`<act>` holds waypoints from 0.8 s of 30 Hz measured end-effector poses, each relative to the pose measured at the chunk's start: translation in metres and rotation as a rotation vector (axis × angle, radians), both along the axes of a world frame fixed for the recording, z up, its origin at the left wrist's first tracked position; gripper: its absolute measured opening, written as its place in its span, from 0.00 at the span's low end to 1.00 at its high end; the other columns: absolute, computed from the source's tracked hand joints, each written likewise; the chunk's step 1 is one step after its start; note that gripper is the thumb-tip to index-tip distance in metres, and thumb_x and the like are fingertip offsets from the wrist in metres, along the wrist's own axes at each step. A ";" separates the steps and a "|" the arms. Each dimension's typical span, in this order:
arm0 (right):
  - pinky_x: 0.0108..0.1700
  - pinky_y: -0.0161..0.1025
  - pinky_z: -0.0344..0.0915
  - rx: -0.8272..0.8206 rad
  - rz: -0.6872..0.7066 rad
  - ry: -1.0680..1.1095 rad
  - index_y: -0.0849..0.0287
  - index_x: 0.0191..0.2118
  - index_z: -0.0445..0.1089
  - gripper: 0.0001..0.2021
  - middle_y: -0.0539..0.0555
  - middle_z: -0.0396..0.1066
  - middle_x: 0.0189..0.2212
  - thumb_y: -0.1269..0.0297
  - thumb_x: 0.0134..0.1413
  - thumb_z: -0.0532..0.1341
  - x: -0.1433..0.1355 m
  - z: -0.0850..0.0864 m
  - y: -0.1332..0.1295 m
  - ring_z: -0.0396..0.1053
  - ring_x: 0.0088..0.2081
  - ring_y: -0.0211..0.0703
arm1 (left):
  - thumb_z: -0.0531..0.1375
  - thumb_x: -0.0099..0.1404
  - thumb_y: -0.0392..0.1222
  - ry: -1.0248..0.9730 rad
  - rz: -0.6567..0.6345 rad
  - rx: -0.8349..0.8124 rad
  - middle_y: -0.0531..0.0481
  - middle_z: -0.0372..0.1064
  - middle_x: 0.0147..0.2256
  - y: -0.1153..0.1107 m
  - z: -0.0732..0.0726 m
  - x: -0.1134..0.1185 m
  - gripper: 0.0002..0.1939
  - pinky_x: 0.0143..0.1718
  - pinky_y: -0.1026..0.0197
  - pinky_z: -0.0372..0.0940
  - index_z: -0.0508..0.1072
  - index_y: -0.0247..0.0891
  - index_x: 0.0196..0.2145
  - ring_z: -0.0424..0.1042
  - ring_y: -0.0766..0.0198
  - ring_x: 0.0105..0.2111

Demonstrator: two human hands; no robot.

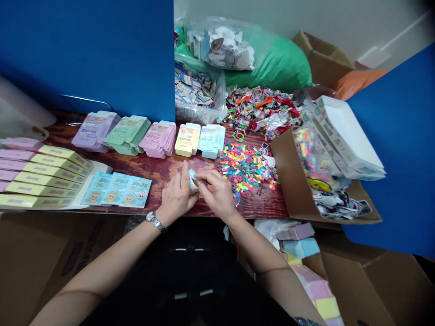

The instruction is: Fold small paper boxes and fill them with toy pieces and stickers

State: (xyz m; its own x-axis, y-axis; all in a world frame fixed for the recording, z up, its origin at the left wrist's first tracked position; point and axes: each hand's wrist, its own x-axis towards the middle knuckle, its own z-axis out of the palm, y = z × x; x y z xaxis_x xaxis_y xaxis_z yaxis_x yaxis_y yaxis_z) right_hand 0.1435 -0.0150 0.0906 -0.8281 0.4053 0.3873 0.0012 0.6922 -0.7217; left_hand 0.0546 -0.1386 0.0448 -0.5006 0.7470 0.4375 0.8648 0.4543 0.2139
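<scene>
A small light-blue box (192, 177) is held between both hands at the front edge of the wooden table. My left hand (177, 194), below a silver watch, is closed around its left side and bottom. The fingers of my right hand (215, 190) pinch at its upper right side, and part of the box is hidden by them. Three blue boxes (117, 189) lie side by side to the left. Behind the hands stand stacks of flat cartons: purple (93, 131), green (128, 134), pink (159, 139), yellow (187, 139) and blue (211, 141).
Small colourful pieces (243, 167) are piled right of my hands, near a cardboard box (288, 176) of bagged items. Trinkets (261, 108) and plastic bags lie behind. Yellow and pink boxes (44, 176) fill a tray at left. Blue panels (88, 50) flank the table (142, 165).
</scene>
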 end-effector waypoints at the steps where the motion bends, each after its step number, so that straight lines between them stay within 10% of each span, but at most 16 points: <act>1: 0.48 0.34 0.68 -0.005 -0.018 0.024 0.58 0.44 0.74 0.08 0.51 0.73 0.40 0.68 0.63 0.58 0.000 -0.003 -0.004 0.71 0.43 0.35 | 0.59 0.64 0.51 0.024 0.014 -0.012 0.39 0.65 0.39 0.000 0.001 0.000 0.50 0.30 0.58 0.66 0.35 0.20 0.68 0.70 0.52 0.35; 20: 0.63 0.40 0.64 -0.140 0.065 -0.012 0.58 0.70 0.48 0.29 0.57 0.62 0.60 0.59 0.67 0.53 0.001 -0.031 -0.017 0.62 0.61 0.40 | 0.53 0.66 0.48 0.036 0.027 -0.019 0.40 0.63 0.37 0.001 0.004 -0.006 0.46 0.31 0.58 0.64 0.31 0.19 0.68 0.67 0.54 0.36; 24: 0.69 0.43 0.54 -0.025 0.158 -0.034 0.60 0.66 0.58 0.24 0.56 0.56 0.63 0.62 0.67 0.49 -0.001 -0.031 -0.013 0.55 0.66 0.42 | 0.53 0.64 0.39 0.018 0.013 -0.058 0.38 0.64 0.38 0.001 0.009 -0.009 0.46 0.35 0.56 0.66 0.29 0.19 0.68 0.67 0.52 0.37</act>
